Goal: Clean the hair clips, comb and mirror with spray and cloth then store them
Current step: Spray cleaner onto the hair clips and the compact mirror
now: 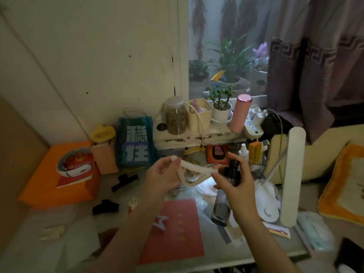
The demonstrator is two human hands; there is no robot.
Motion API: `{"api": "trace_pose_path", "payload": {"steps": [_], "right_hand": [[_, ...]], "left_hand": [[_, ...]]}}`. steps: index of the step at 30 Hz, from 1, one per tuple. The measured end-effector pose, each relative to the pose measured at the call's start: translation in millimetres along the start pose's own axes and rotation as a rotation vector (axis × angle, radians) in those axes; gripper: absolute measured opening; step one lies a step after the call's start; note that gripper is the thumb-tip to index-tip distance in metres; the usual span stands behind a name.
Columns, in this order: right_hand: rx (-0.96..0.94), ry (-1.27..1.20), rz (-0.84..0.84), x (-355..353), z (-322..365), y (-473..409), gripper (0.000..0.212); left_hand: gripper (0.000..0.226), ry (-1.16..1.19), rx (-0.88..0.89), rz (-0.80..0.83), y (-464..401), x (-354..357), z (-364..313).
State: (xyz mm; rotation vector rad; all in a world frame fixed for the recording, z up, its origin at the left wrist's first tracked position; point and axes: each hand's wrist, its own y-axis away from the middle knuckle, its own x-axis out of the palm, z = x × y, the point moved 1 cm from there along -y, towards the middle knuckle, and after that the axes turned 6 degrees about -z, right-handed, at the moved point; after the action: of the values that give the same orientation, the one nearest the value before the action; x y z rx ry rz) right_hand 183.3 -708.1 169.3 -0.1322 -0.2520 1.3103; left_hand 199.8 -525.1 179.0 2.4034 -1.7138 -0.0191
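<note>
My left hand (163, 179) pinches one end of a large pale claw hair clip (194, 168), held level above the desk. My right hand (235, 186) grips a dark spray bottle (221, 208) close to the clip's right end, with the bottle's black pump head by my fingers. On the desk to the left lie a long black clip (125, 181), a black claw clip (106, 206), a small white clip (134, 202) and a star-shaped clip (160, 221). A bright round mirror (204, 187) lies under my hands, partly hidden. A white cloth (84, 233) lies at the lower left.
A red booklet (171, 231) lies in front of me. A white desk lamp (292, 174) stands to the right. An orange bag (57, 186), a blue bag (135, 142) and a shelf (197, 135) with a jar, pots and a pink flask crowd the back.
</note>
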Motion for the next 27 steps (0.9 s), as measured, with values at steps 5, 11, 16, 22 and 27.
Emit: {"api": "trace_pose_path", "payload": {"steps": [5, 11, 16, 22, 27], "right_hand": [[0.144, 0.018, -0.017, -6.4, -51.2, -0.5, 0.052], [0.298, 0.089, -0.014, -9.1, -119.6, 0.1, 0.052], [0.380, 0.159, -0.003, -6.8, -169.8, -1.9, 0.049], [0.434, 0.210, -0.003, -2.4, -217.9, -6.7, 0.049], [0.422, 0.281, -0.008, 1.5, -252.9, -9.6, 0.050]], "left_hand": [[0.016, -0.089, -0.122, -0.040, -7.1, -5.1, 58.0], [0.021, -0.071, -0.327, -0.146, -20.5, -5.3, 121.3], [0.019, -0.047, -0.390, -0.185, -38.5, -6.9, 166.3], [0.019, -0.110, -0.413, -0.206, -67.4, -9.8, 210.4], [0.026, -0.171, -0.412, -0.208, -91.0, -11.6, 238.3]]}}
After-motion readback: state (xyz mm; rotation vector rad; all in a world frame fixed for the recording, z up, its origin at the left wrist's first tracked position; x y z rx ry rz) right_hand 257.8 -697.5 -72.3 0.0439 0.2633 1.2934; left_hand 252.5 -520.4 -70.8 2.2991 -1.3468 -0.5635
